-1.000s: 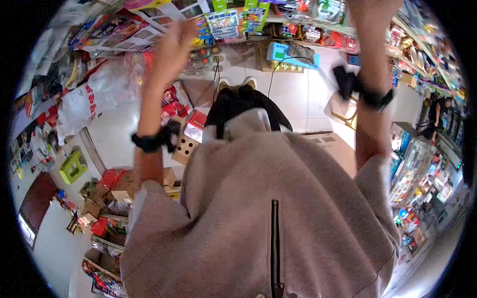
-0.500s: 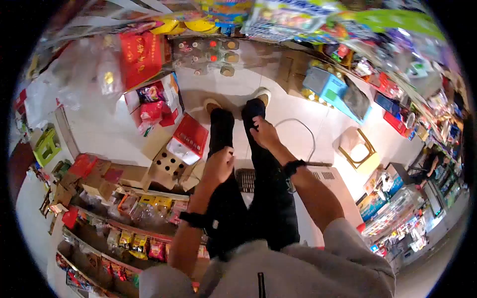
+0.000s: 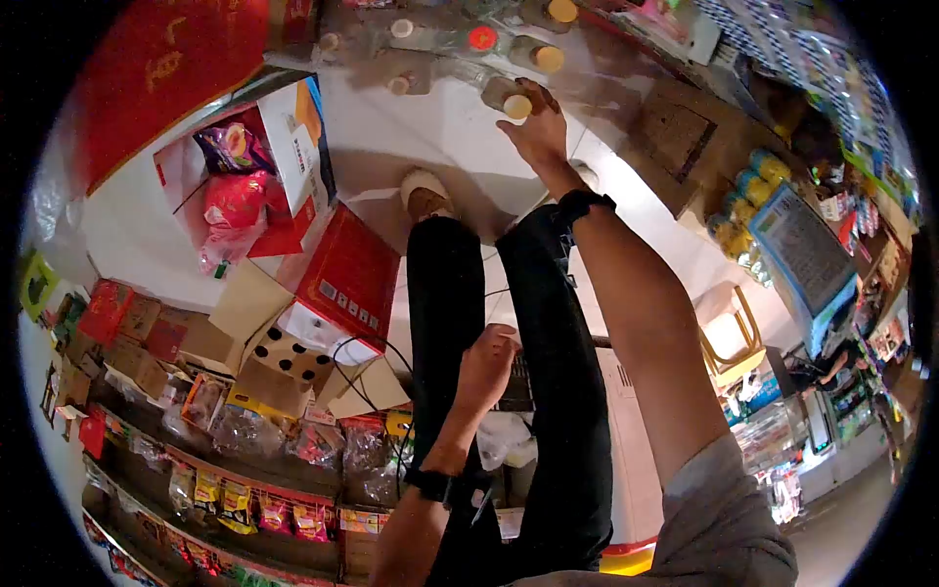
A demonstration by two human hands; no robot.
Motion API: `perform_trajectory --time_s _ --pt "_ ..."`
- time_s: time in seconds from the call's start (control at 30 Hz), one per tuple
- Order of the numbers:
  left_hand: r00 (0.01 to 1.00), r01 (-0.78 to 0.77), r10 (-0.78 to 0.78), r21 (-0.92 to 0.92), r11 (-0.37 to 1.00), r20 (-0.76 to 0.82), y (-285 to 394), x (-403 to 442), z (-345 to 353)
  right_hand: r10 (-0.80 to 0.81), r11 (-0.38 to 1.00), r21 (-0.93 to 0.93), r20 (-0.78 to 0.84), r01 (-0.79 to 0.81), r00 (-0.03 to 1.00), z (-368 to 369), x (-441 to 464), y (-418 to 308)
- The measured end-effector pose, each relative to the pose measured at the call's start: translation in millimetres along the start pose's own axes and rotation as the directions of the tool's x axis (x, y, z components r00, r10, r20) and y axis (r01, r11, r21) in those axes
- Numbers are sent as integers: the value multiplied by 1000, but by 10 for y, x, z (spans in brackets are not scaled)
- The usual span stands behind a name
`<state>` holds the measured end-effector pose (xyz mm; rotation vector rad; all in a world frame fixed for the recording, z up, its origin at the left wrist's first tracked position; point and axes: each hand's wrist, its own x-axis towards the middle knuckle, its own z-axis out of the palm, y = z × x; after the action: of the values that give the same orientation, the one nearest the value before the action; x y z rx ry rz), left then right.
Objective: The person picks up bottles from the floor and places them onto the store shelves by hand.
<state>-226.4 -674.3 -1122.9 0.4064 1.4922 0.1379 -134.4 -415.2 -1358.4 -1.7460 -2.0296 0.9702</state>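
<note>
My right hand [image 3: 536,122] reaches out at the top centre, its fingers curved around the pale cap of a clear bottle [image 3: 515,106]. Other bottles stand around it, one with a red cap [image 3: 482,39] and one with an orange-yellow cap [image 3: 548,60]. Over my dark trousers [image 3: 445,293] is my left hand [image 3: 487,367], fingers curled in near the knees; whether anything is inside them is hidden. Both wrists wear dark bands.
An open box [image 3: 293,147] with pink and purple packets lies left, beside a red box [image 3: 350,276] and a carton with round holes [image 3: 284,362]. Snack shelves [image 3: 264,479] run lower left. A blue-edged box [image 3: 802,256] and a yellow-framed stool [image 3: 736,338] are right.
My right hand has moved forward from near my knee to the bottle cap. My left hand remains over my legs, curled. The view has shifted closer to the bottles and floor boxes.
</note>
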Motion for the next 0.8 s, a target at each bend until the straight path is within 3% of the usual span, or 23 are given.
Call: perform_trajectory --time_s 0.1,0.17,0.23,0.3,0.33,0.37,0.5,0.57,0.63,0.67,0.7,0.8 --pt "999 10 -14 -75 997 -45 -200 100 -168 117 993 32 -48 -116 992 88 61 -54" --pt "993 -72 62 -109 991 -98 -180 140 -296 140 990 33 -48 -138 989 21 64 -114" --pt "993 -37 24 -111 993 -117 -53 194 -436 158 985 -79 69 -152 985 -80 96 -131" --pt "969 -197 162 -186 963 -186 -62 272 -555 159 978 -152 108 -142 981 -301 8 -219" --pt "963 -181 161 -77 980 -216 233 214 -696 154 981 -137 127 -136 980 -423 -86 -290" --pt "957 -209 183 -98 973 -225 344 216 -770 148 983 -125 142 -131 979 -583 -184 -381" --pt "851 -415 446 165 895 -277 1106 -116 -1049 362 931 -121 424 -345 830 -1690 -477 -1285" --pt "771 -492 597 390 779 -221 1460 -404 -1129 281 947 7 464 -321 840 -2291 -690 -1735" --pt "686 -571 708 480 666 -166 1779 -830 -1145 164 953 164 432 -256 887 -2852 -881 -2215" --pt "642 -607 756 518 603 -127 1861 -999 -1148 158 890 313 472 -333 867 -3152 -978 -2478" --pt "617 -623 777 528 577 -122 2055 -1275 -1177 124 905 312 458 -290 880 -3428 -1068 -2728" --pt "756 -602 655 405 688 11 2708 -2296 -1297 27 835 481 452 -269 892 -4175 -1317 -3375"
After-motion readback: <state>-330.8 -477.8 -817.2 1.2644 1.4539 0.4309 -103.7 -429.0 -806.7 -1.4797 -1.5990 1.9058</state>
